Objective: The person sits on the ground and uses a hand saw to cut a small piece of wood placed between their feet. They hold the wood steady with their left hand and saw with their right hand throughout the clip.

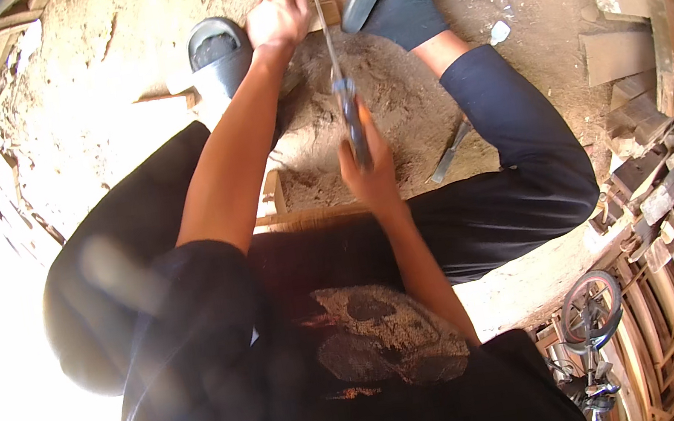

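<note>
Metal long-bladed tool (334, 60), dark handle (355, 126), gripped in right hand (373, 174).

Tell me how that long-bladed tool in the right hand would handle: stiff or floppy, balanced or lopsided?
The tool might flex sideways, since its blade looks long and thin. It would probably feel heavier toward the handle, which looks much thicker.

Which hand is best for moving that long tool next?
Probably the right hand: it grips the tool by its handle, and the thin blade points forward. The left hand is out by the wood, beside the blade, not on the handle.
</note>
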Action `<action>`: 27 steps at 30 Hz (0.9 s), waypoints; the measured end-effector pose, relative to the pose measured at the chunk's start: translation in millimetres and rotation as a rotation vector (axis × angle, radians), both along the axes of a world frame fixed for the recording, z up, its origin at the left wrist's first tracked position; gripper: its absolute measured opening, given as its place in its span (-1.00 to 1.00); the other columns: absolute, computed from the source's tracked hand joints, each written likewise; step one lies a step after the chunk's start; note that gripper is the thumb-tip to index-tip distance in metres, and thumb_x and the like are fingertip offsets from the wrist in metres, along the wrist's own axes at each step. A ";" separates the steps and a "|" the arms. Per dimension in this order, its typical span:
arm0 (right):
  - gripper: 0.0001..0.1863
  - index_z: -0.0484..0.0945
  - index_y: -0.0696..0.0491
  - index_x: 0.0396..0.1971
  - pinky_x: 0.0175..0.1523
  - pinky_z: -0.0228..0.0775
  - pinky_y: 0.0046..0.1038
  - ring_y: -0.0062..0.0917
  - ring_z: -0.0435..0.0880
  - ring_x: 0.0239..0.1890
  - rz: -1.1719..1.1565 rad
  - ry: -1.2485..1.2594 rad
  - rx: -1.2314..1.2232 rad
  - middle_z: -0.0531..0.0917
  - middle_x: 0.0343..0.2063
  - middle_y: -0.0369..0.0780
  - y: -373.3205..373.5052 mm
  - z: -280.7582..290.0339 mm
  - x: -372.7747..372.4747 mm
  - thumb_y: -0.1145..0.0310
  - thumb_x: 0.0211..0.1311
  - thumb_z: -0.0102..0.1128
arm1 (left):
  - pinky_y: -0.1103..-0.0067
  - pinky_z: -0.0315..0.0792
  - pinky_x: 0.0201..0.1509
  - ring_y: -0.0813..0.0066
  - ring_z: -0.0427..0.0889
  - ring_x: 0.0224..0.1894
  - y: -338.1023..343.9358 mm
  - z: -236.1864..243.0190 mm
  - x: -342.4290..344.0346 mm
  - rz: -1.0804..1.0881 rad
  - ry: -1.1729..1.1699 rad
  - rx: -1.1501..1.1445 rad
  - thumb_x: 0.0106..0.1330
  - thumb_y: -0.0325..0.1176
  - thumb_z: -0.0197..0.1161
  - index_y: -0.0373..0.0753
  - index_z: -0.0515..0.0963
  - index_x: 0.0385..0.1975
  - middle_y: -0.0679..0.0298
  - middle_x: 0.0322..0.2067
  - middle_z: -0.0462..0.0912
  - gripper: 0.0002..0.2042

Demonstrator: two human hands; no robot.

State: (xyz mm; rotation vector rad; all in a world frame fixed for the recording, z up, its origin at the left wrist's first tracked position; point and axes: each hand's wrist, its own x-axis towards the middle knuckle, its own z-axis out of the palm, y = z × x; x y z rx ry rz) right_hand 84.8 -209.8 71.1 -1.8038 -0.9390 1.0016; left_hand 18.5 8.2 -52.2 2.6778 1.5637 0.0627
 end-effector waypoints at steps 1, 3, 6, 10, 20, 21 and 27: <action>-0.39 0.26 0.18 0.26 -0.15 0.42 -0.45 -0.44 0.55 -0.31 0.016 -0.100 0.081 0.57 -0.29 -0.10 -5.5 1.4 -1.7 0.59 0.12 0.02 | 0.26 0.58 -0.28 0.09 0.70 -0.35 3.6 1.1 1.7 0.062 -0.075 -0.049 0.27 -0.20 -0.12 -0.17 0.59 -0.44 0.05 -0.42 0.69 -0.69; -0.37 0.23 0.19 0.27 -0.07 0.42 -0.44 -0.36 0.58 -0.20 0.034 -0.105 0.096 0.58 -0.20 -0.04 5.2 -6.2 7.3 0.60 0.11 0.01 | 0.26 0.59 -0.29 0.10 0.71 -0.34 6.3 11.3 8.4 0.111 -0.096 -0.096 0.26 -0.20 -0.11 -0.17 0.60 -0.46 0.05 -0.41 0.69 -0.69; -0.34 0.19 0.21 0.29 0.09 0.42 -0.36 -0.07 0.56 0.05 0.063 0.068 -0.079 0.54 0.02 0.10 51.0 6.9 13.8 0.63 0.08 -0.06 | 0.26 0.58 -0.26 0.07 0.70 -0.34 9.2 8.7 6.6 0.099 -0.106 -0.170 0.24 -0.17 -0.09 -0.17 0.60 -0.41 0.04 -0.37 0.69 -0.69; -0.34 0.23 0.19 0.26 -0.07 0.45 -0.33 -0.15 0.65 -0.16 0.045 -0.151 0.156 0.60 -0.22 0.08 -1.4 -5.3 8.0 0.62 0.05 0.01 | 0.29 0.59 -0.23 0.06 0.70 -0.35 7.0 -3.4 6.3 0.078 -0.080 -0.071 0.22 -0.13 -0.06 -0.20 0.61 -0.36 0.04 -0.42 0.69 -0.67; -0.39 0.27 0.23 0.24 -0.01 0.39 -0.46 -0.39 0.56 -0.13 0.026 -0.066 0.110 0.56 -0.14 -0.04 2.9 -14.2 4.7 0.62 0.10 0.03 | 0.26 0.58 -0.21 0.08 0.70 -0.33 5.7 -6.6 0.0 0.044 -0.157 -0.031 0.25 -0.17 -0.07 -0.21 0.62 -0.32 0.04 -0.38 0.69 -0.67; -0.40 0.28 0.22 0.23 -0.03 0.39 -0.46 -0.41 0.55 -0.15 0.027 -0.070 0.115 0.56 -0.17 -0.05 -7.9 -8.2 2.3 0.61 0.10 0.03 | 0.27 0.58 -0.23 0.09 0.70 -0.33 0.6 0.9 -1.4 0.057 -0.097 -0.080 0.25 -0.17 -0.07 -0.19 0.62 -0.31 0.06 -0.37 0.69 -0.68; -0.43 0.32 0.20 0.20 0.07 0.38 -0.34 -0.19 0.58 0.06 0.007 0.139 -0.091 0.55 0.00 0.07 37.9 1.5 20.6 0.59 0.10 0.03 | 0.28 0.58 -0.28 0.05 0.69 -0.35 5.1 8.1 7.4 0.042 -0.107 -0.105 0.26 -0.18 -0.07 -0.18 0.61 -0.27 0.08 -0.35 0.69 -0.69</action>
